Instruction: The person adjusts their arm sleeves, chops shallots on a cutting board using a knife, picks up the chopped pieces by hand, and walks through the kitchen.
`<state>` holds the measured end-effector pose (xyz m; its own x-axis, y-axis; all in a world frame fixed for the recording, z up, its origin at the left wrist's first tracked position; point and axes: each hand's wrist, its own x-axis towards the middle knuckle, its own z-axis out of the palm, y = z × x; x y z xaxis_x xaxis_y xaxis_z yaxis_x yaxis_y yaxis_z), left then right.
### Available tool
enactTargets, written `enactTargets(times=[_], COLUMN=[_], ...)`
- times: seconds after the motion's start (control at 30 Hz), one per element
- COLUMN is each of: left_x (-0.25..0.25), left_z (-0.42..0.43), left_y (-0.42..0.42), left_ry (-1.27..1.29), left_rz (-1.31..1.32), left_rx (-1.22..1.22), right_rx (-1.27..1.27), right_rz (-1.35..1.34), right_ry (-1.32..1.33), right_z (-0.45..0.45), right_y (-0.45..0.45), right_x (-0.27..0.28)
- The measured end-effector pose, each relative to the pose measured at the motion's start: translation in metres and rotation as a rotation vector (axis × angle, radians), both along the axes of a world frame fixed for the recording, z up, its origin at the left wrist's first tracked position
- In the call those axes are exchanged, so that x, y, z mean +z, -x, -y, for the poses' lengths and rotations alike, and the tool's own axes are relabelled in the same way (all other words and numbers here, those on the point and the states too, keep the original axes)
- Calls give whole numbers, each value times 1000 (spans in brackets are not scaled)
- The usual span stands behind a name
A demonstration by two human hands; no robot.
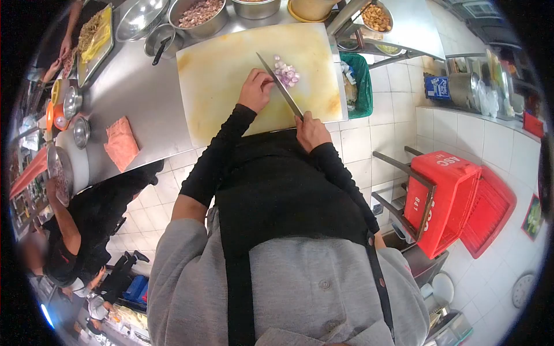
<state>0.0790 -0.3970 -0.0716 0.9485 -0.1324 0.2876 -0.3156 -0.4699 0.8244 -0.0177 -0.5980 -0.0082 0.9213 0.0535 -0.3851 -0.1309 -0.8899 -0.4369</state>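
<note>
The cutting board point(219, 69) looks like matt plastic, its surface scuffed and stained; beneath it, the worktop point(153, 109) is smooth metal with a soft sheen; on the board, the knife blade point(281, 89) is smooth metal; left of the board, the folded cloth point(122, 143) looks matt and creased; beyond the board's far edge, the bowl point(199, 20) is shiny metal; right of the board, the bin liner point(362, 86) is crinkled, glossy plastic; farther right, the crate point(441, 202) is smooth red plastic.

Place: busy commercial kitchen
Tabletop point(153, 86): stainless steel, with a large cutting board point(225, 69)
Containers: metal bowl of chopped food point(199, 12)
Floor point(378, 138): white tiles
Workers: several people nearby
</note>
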Motion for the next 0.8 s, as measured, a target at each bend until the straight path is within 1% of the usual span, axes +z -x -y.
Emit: enactTargets(times=[0.1,0.2,0.3,0.4,0.5,0.6,0.8], left_x=[-2,0,-3,-10,-14,-13,-23], left_z=[1,-14,-24,-27,-28,-27,-29], left_y=[2,-3,-8,-13,-17,-18,-22], left_ry=[188,66,-114,-182,-203,-199,-241], left_rz=[-61,-23,109,276,299,221,267], left_rx=[3,-89,-187,-255,-302,-324,-350], right_rx=[4,-2,0,-11,-26,-27,-7], right_rz=[13,30,30,42,42,30,20], right_ry=[-4,4,2,15,40,51,62], right_z=[-1,-1,-2,-1,0,-1,-1], right_y=[1,3,3,3,3,4,1], right_x=[-2,-1,0,-3,-4,-2,7])
